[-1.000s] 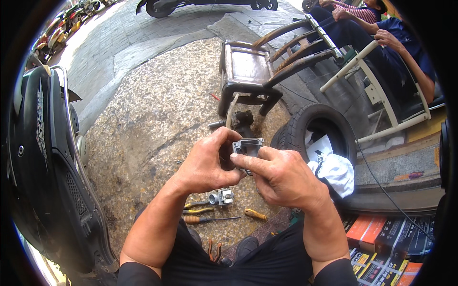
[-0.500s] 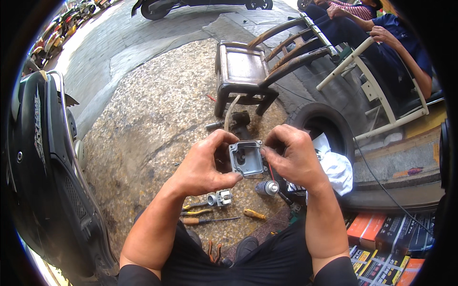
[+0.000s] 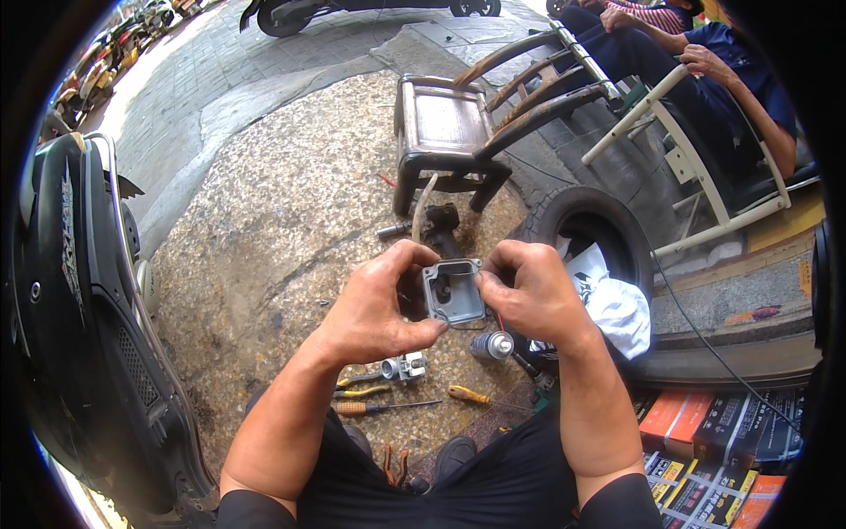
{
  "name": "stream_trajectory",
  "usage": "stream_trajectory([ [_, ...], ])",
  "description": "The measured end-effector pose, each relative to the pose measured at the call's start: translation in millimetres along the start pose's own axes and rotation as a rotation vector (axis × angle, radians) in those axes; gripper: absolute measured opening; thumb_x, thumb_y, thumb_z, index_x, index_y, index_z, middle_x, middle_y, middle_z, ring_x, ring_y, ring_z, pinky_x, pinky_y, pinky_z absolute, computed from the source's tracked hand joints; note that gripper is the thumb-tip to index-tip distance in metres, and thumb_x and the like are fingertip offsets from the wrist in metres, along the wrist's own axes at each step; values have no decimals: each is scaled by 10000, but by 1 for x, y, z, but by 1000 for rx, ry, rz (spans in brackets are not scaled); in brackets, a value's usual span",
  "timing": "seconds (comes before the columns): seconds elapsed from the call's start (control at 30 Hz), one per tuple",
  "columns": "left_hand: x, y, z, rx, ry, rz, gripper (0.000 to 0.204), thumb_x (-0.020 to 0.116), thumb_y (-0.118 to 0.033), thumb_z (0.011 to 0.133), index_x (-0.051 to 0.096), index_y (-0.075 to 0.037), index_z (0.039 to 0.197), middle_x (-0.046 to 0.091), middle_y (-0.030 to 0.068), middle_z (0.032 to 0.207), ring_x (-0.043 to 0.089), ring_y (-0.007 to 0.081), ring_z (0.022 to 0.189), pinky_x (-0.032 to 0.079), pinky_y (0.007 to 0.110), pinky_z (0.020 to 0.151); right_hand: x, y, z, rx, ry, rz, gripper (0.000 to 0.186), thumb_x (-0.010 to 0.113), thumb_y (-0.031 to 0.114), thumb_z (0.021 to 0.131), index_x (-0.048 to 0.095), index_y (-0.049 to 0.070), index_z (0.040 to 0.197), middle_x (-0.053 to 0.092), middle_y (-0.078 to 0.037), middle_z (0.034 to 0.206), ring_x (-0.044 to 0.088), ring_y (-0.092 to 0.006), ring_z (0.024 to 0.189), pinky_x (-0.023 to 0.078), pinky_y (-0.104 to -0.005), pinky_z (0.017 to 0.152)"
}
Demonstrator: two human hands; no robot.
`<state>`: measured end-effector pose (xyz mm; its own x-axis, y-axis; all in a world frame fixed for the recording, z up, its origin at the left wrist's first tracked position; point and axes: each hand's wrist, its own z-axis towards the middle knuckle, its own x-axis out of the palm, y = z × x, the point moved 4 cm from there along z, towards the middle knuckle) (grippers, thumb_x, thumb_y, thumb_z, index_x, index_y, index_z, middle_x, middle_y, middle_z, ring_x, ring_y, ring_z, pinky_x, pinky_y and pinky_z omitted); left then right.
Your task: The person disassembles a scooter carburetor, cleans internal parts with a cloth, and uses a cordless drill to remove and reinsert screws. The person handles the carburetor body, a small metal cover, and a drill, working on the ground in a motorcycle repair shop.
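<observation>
Between my two hands is a grey metal carburetor float bowl (image 3: 464, 305), its hollow side facing up. My left hand (image 3: 374, 304) grips it from the left, the thumb at the lower corner and the fingers at the upper one. The thumb and forefinger of my right hand (image 3: 539, 295) are pinched together at its upper right rim. A thin dark line, perhaps a gasket, runs along part of the rim. Below on the ground lie a silver carburetor body (image 3: 405, 366), a spray can (image 3: 491, 346), a yellow-handled screwdriver (image 3: 467, 394), a longer screwdriver (image 3: 354, 408) and yellow-handled pliers (image 3: 363, 391).
Beyond my hands stands a wooden chair (image 3: 449, 119), with a dark metal part (image 3: 443, 227) on the ground before it. To the right are a tyre (image 3: 608, 210), a white cloth (image 3: 619, 316) and strapped boxes (image 3: 696, 450). A black scooter (image 3: 75, 309) stands left. People sit at upper right.
My right hand has shifted slightly left along the bowl's upper right rim, its fingers curled closer together. The left hand's grip is unchanged.
</observation>
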<state>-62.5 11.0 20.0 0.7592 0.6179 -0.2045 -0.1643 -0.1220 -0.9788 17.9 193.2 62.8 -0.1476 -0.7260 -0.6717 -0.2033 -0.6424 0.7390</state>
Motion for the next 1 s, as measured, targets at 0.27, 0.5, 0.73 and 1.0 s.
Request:
stream_trajectory([
  [0.27, -2, 4, 0, -77, 44, -143, 569, 843, -140, 705, 594, 23, 1190, 677, 79, 933, 656, 127, 842, 556, 296, 764, -8, 19, -5, -282, -77, 58, 110, 750, 43, 831, 668, -26, 806, 666, -164, 721, 665, -233, 629, 504, -369, 583],
  [0.5, -1, 5, 0, -78, 59, -193, 572, 842, -131, 707, 588, 28, 1194, 678, 78, 954, 661, 132, 865, 555, 294, 777, -12, 24, -7, -327, -96, 65, 99, 748, 22, 825, 664, -23, 800, 665, -166, 725, 671, -259, 634, 505, -366, 583],
  [0.73, 1, 5, 0, -95, 75, -226, 580, 843, -115, 708, 580, 27, 1205, 679, 77, 951, 663, 131, 864, 559, 296, 786, -6, 13, -2, -176, -112, 50, 112, 748, 56, 833, 687, -34, 812, 680, -198, 720, 695, -274, 636, 526, -371, 607],
  [1.0, 1, 6, 0, -108, 83, -196, 593, 840, -109, 710, 574, 31, 1222, 680, 77, 946, 671, 133, 877, 562, 299, 795, -2, 3, 2, -110, -131, 31, 153, 744, 84, 858, 690, -55, 820, 679, -116, 700, 606, -117, 614, 481, -304, 561],
])
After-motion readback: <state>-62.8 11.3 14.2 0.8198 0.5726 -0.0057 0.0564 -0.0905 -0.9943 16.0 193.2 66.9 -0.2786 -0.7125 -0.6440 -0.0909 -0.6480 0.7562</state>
